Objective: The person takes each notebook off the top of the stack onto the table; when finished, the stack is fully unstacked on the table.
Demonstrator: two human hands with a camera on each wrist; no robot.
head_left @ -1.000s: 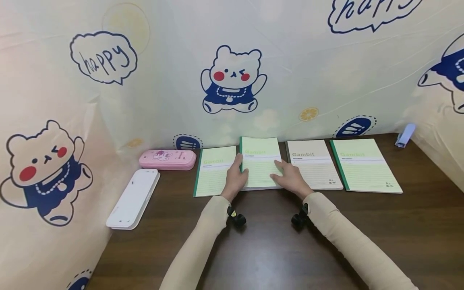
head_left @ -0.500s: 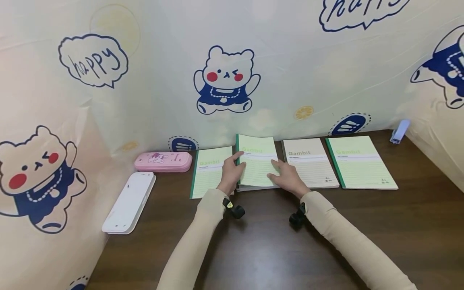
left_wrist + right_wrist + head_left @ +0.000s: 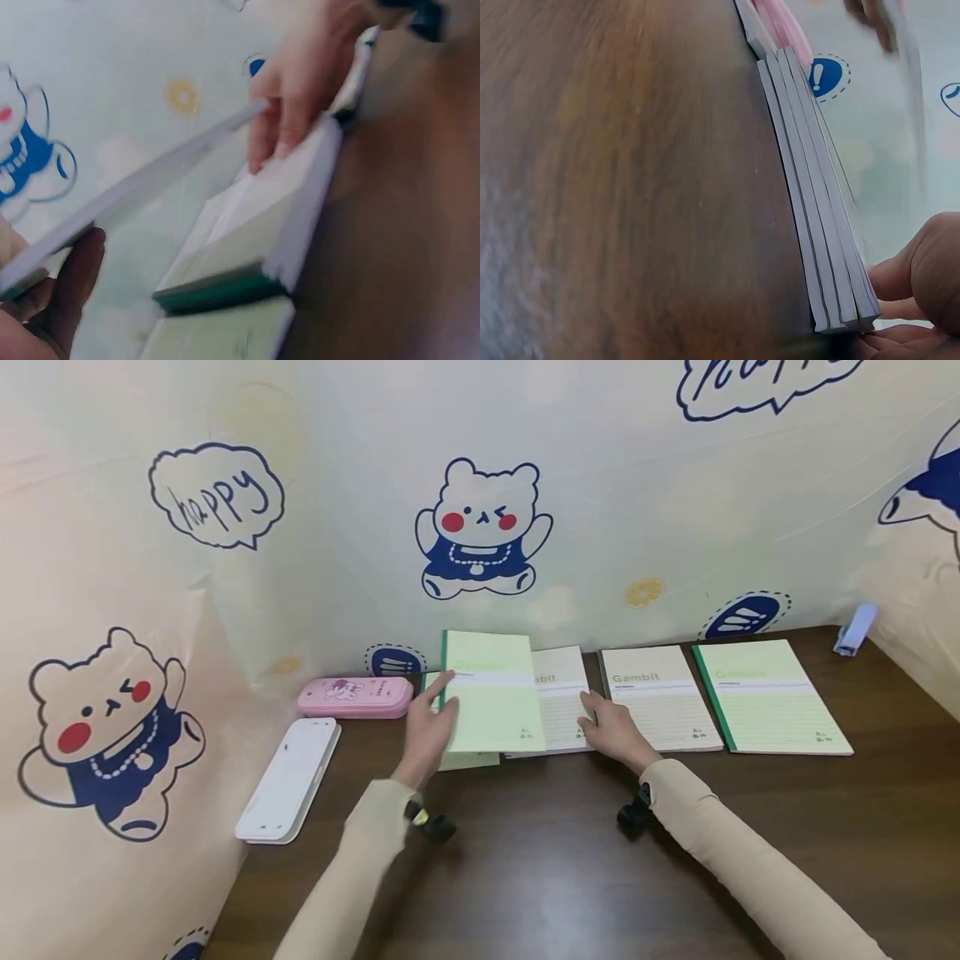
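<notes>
My left hand (image 3: 427, 735) grips a green-covered notebook (image 3: 495, 693) by its green-spined left edge, thumb in front. In the left wrist view this notebook slants up, raised off the stack. It overlaps a green notebook (image 3: 471, 762) lying on the table and part of a grey "Gambit" notebook (image 3: 562, 702). That grey one tops a stack of several notebooks (image 3: 817, 202), seen edge-on in the right wrist view. My right hand (image 3: 615, 731) rests at the stack's right edge, fingers loosely bent, touching its top in the left wrist view.
To the right lie another grey notebook (image 3: 660, 706) and a green notebook (image 3: 772, 702). A pink pencil case (image 3: 356, 697) and a white case (image 3: 288, 781) are at left. A blue stapler-like object (image 3: 855, 629) stands back right. A printed cloth (image 3: 622, 485) hangs behind.
The green notebook has left the middle stack, moving left and up with my left hand, uncovering a grey one. My right hand has come off it and stays by the stack.
</notes>
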